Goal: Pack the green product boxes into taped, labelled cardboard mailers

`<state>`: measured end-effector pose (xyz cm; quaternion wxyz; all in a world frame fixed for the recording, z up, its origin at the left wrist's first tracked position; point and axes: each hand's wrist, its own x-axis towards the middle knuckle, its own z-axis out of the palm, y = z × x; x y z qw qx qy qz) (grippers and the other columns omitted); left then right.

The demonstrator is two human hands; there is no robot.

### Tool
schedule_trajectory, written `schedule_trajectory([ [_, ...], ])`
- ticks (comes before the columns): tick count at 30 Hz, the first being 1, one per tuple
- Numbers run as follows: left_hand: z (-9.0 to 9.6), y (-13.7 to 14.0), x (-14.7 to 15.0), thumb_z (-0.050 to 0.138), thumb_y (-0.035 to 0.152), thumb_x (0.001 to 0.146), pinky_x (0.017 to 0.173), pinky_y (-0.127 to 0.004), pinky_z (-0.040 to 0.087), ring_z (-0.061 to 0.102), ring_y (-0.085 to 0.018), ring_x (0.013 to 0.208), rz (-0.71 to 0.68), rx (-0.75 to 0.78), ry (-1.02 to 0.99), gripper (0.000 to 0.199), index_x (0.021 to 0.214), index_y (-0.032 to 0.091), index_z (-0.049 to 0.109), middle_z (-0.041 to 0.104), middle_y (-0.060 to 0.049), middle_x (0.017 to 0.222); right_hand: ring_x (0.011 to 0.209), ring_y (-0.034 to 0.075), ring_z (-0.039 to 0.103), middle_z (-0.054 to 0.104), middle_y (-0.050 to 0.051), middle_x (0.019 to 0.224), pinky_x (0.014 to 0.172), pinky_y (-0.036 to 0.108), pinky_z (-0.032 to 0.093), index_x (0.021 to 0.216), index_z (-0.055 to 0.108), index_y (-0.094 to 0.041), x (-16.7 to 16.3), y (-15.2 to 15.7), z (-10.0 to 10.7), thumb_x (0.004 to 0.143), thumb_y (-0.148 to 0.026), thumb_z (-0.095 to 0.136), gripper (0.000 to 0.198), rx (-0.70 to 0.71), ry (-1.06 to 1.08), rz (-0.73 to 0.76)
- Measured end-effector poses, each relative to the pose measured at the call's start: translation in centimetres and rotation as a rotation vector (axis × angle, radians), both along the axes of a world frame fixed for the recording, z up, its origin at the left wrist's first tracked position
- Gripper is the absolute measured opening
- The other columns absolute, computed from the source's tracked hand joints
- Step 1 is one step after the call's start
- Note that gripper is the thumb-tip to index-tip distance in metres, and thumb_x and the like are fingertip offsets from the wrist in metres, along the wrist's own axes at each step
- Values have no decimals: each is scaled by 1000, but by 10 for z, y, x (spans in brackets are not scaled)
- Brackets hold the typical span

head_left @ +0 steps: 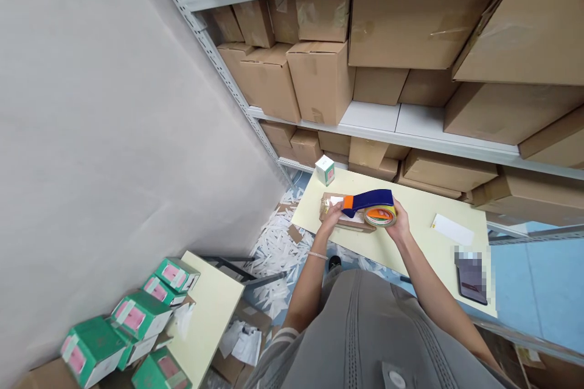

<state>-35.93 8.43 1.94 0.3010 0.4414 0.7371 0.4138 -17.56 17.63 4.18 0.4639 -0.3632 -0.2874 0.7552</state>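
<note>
A blue tape dispenser with an orange end and a roll of tape is held just above a small brown cardboard box. My right hand is closed around the roll end of the dispenser. At the opposite, orange end, my left hand grips with its thumb and fingers, beside the left part of the box. The box lies on the pale yellow table, partly covered by the dispenser and my hands. A white label shows on its top.
A small white-and-green box stands at the table's far left corner. To the right lie a white card and a phone. Shelves of cardboard boxes rise behind. Several green boxes crowd a side table; paper scraps litter the floor.
</note>
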Motion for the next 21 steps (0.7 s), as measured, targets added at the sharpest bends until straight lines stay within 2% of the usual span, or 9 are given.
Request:
schedule_trajectory([
  [3, 2, 2, -5, 58, 35, 85, 119, -51, 24, 57, -25, 123, -65, 35, -137, 21, 98, 28, 74, 73, -1, 112, 66, 17, 71, 75, -2, 74, 67, 28, 57, 79, 69, -23, 6, 3, 4, 72, -49, 74, 27, 2, -43, 31],
  [6, 8, 4, -16, 58, 36, 84, 110, -44, 38, 59, -24, 117, -110, 78, -266, 22, 78, 21, 72, 70, -7, 115, 64, 17, 70, 76, 0, 75, 63, 27, 57, 78, 71, -21, 12, 11, 9, 67, -54, 78, 35, -15, -92, 88],
  [9, 14, 7, -29, 61, 35, 83, 107, -39, 41, 57, -23, 117, -152, 124, -304, 25, 67, 18, 68, 65, -10, 121, 59, 16, 68, 75, 0, 71, 58, 25, 55, 75, 71, -20, 16, 23, 12, 59, -53, 84, 39, 4, -146, 80],
  [12, 17, 11, -38, 64, 36, 83, 108, -38, 39, 54, -23, 120, -152, 143, -333, 25, 67, 17, 67, 61, -12, 122, 48, 14, 62, 69, -3, 58, 50, 26, 51, 66, 69, -20, 20, 38, 11, 52, -51, 86, 39, 43, -242, 39],
  [15, 16, 13, -46, 65, 41, 83, 108, -36, 39, 54, -22, 119, -94, 130, -383, 30, 67, 16, 65, 60, -11, 122, 41, 13, 55, 62, -5, 48, 44, 26, 47, 56, 63, -20, 31, 53, 9, 53, -55, 84, 41, 71, -334, 21],
  [18, 13, 13, -53, 67, 46, 82, 107, -36, 40, 56, -23, 119, -17, 123, -501, 35, 66, 15, 62, 59, -12, 122, 40, 12, 54, 60, -5, 47, 47, 27, 49, 55, 60, -21, 45, 67, 6, 56, -58, 81, 43, 93, -351, 24],
  [21, 13, 13, -61, 71, 48, 79, 108, -40, 40, 58, -25, 120, 18, 95, -699, 33, 76, 15, 65, 63, -12, 115, 46, 15, 58, 61, -4, 49, 53, 29, 53, 58, 62, -21, 48, 73, 5, 57, -54, 81, 38, 111, -357, 58],
])
